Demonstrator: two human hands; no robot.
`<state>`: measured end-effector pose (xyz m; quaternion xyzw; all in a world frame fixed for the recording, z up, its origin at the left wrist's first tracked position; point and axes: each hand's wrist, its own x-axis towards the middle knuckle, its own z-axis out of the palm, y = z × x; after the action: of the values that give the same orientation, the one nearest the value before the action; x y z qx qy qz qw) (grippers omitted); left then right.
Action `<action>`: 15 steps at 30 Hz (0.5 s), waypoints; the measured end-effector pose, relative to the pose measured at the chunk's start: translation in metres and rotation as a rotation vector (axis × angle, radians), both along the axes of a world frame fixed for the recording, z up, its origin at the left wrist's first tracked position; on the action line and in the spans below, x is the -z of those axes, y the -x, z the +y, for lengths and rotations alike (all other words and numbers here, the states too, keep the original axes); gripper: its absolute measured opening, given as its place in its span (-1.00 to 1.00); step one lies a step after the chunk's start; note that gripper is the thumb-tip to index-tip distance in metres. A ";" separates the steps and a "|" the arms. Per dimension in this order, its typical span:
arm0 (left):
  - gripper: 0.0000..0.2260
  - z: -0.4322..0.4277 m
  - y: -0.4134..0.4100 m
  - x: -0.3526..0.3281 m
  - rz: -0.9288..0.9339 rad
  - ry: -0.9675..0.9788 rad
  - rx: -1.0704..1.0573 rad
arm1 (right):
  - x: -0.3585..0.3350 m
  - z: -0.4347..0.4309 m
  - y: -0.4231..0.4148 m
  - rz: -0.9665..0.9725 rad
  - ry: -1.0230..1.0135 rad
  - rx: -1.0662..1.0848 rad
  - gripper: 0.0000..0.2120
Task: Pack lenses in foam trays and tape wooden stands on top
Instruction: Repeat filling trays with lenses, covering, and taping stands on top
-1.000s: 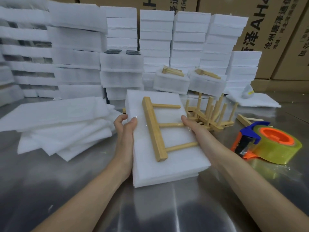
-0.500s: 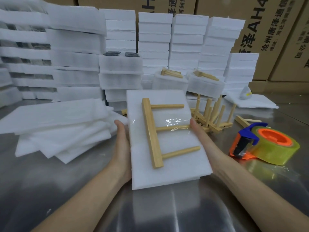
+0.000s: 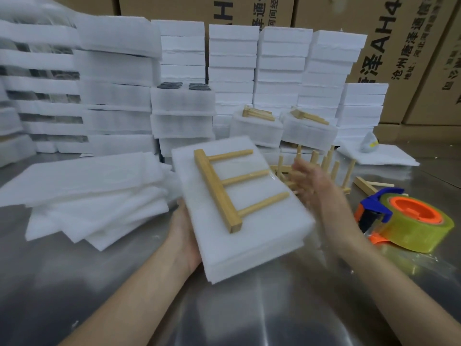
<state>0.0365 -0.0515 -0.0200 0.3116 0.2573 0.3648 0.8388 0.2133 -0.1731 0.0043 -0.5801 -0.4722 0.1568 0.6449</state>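
Foam tray (image 3: 252,228): white, layered, held tilted above the steel table (image 3: 99,303).
Wooden stand (image 3: 219,193): 1 bar with 3 dowels, lying flat on the tray's top face.
Left hand (image 3: 184,233): grasps the tray at its left edge, palm against the side, fingers hidden beneath.
Right hand (image 3: 311,186): just beside the tray's right edge, blurred; it seems to be off the foam, fingers loose and spread, holding nothing.
Loose wooden stands (image 3: 326,163): a heap right of the tray, behind the right hand.
Tape dispenser (image 3: 409,221): orange and blue, with a yellowish roll, further right of the tray.
Foam sheets (image 3: 87,193): a fanned pile left of the tray.
Packed trays (image 3: 257,128): 2, each with a stand on top, behind the tray.
Foam stacks (image 3: 232,68): several columns further behind the tray; 1 low stack shows dark lenses (image 3: 184,86) on top.
Cardboard boxes (image 3: 374,46): printed, behind the stacks.
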 end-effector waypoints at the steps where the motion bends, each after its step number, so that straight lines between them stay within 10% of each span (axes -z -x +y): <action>1: -0.68 0.003 0.001 0.000 -0.029 -0.004 -0.024 | -0.003 -0.005 0.001 -0.273 -0.132 0.068 -0.50; 6: -0.49 0.014 0.000 0.007 -0.098 0.085 -0.049 | 0.024 0.008 0.017 -1.481 -0.090 0.153 -0.09; 15: -0.42 0.010 -0.024 0.014 0.004 -0.305 0.001 | 0.011 0.005 -0.012 -1.139 -0.331 0.524 -0.31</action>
<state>0.0610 -0.0415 -0.0342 0.4362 0.2005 0.3988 0.7813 0.2252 -0.1683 -0.0066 -0.5614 -0.6011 -0.4129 0.3911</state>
